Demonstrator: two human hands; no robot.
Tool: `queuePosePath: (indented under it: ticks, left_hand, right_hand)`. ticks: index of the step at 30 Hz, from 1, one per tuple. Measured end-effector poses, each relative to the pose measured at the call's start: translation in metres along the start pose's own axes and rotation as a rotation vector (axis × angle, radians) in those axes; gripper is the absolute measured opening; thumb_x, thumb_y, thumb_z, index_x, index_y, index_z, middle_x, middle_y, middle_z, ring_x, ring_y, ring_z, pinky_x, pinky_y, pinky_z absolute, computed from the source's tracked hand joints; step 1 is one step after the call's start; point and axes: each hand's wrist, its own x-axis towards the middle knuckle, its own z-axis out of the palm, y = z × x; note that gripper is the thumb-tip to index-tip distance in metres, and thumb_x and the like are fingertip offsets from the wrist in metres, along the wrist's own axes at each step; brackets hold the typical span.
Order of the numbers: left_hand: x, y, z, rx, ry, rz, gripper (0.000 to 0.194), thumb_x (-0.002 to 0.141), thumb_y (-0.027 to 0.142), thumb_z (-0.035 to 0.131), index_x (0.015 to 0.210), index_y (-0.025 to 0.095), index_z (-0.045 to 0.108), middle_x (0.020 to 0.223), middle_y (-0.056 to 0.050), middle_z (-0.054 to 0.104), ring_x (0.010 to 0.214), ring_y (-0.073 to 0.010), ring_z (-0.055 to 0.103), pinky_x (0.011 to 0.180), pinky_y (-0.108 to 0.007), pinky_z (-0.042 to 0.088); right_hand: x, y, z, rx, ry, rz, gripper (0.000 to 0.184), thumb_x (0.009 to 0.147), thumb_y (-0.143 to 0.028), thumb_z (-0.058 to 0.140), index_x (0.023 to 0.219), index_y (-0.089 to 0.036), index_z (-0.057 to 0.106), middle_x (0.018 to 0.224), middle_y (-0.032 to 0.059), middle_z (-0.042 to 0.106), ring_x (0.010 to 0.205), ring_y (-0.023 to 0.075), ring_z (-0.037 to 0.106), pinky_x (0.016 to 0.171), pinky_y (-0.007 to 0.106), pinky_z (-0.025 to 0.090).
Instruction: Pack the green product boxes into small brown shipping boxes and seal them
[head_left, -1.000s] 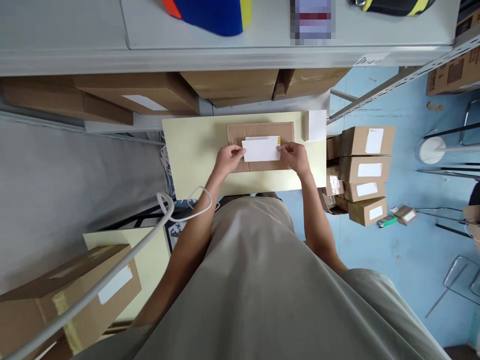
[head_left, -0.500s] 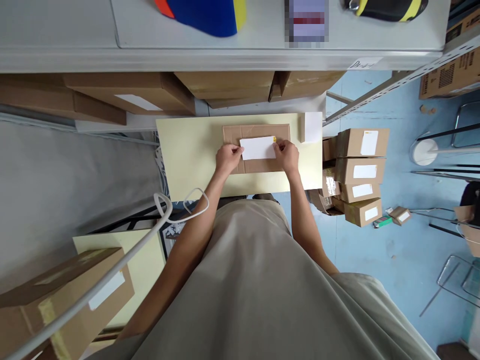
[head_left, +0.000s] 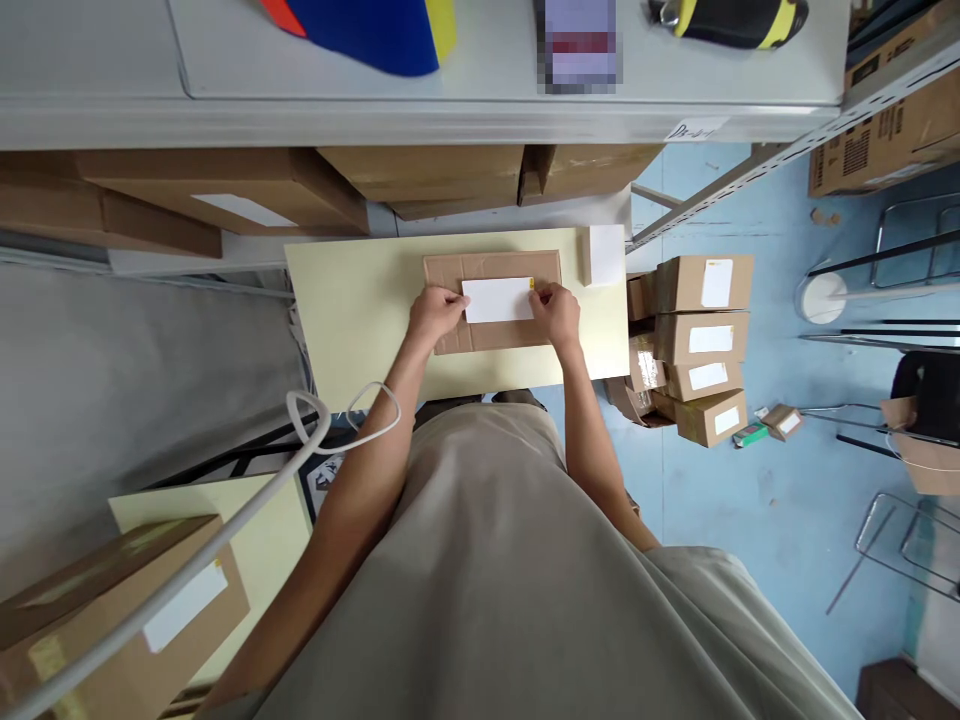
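A white label (head_left: 498,301) with a small yellow mark at its upper right corner is over a flat brown cardboard box (head_left: 491,336). My left hand (head_left: 436,312) pinches the label's left edge between thumb and finger. At the right edge, my right hand (head_left: 557,312) pinches it the same way. The label looks level and stretched between both hands; whether its whole underside touches the cardboard I cannot tell. The box lies on a pale yellow board (head_left: 352,300), with a white block-like stack (head_left: 604,255) at the board's right end.
Above the board runs a grey shelf (head_left: 450,120) carrying a black-and-yellow tool (head_left: 735,20) and a blue object (head_left: 367,35). Labelled cartons (head_left: 701,338) stand stacked on the blue floor at right. A white cable (head_left: 300,455) crosses near my left forearm. A large carton (head_left: 127,620) sits lower left.
The view has shifted slightly, so everything appears further left. The label has straightened a little over the cardboard; both hands keep their pinch on its edges.
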Motion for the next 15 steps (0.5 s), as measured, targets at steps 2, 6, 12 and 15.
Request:
queuePosePath:
  ticks: [2, 6, 12, 15]
  left_hand:
    - [0.000, 0.001, -0.001, 0.004, 0.000, -0.002, 0.035, 0.093, 0.041, 0.067, 0.107, 0.017, 0.088, 0.106, -0.007, 0.086, 0.100, -0.0264, 0.076, 0.085, -0.032, 0.053]
    - [0.000, 0.003, -0.002, 0.035, 0.013, -0.003, 0.036, 0.093, 0.042, 0.067, 0.107, 0.017, 0.089, 0.105, -0.008, 0.086, 0.100, -0.0271, 0.077, 0.085, -0.032, 0.054]
    - [0.000, 0.007, -0.003, 0.086, 0.021, -0.018, 0.036, 0.093, 0.040, 0.066, 0.107, 0.017, 0.089, 0.105, -0.009, 0.085, 0.101, -0.0277, 0.077, 0.086, -0.032, 0.053]
    - [0.001, 0.010, -0.003, 0.108, 0.025, -0.015, 0.034, 0.093, 0.040, 0.066, 0.105, 0.017, 0.089, 0.105, -0.009, 0.086, 0.101, -0.0279, 0.077, 0.086, -0.032, 0.053]
  right_hand:
    - [0.001, 0.001, 0.001, -0.004, 0.004, -0.006, 0.019, 0.102, -0.036, 0.063, 0.091, -0.022, 0.070, 0.097, 0.0104, 0.081, 0.096, 0.0296, 0.075, 0.095, 0.045, 0.058]
    - [0.003, -0.003, 0.003, -0.030, 0.005, 0.006, 0.018, 0.102, -0.034, 0.063, 0.091, -0.022, 0.071, 0.098, 0.0121, 0.081, 0.099, 0.0314, 0.076, 0.095, 0.045, 0.058]
    - [0.003, -0.014, -0.002, -0.068, -0.019, 0.038, 0.016, 0.102, -0.029, 0.061, 0.090, -0.022, 0.069, 0.099, 0.0120, 0.081, 0.100, 0.0314, 0.076, 0.095, 0.043, 0.057]
    - [0.003, -0.016, -0.003, -0.082, -0.036, 0.055, 0.016, 0.100, -0.026, 0.060, 0.088, -0.022, 0.068, 0.097, 0.0119, 0.080, 0.098, 0.0313, 0.076, 0.094, 0.043, 0.057]
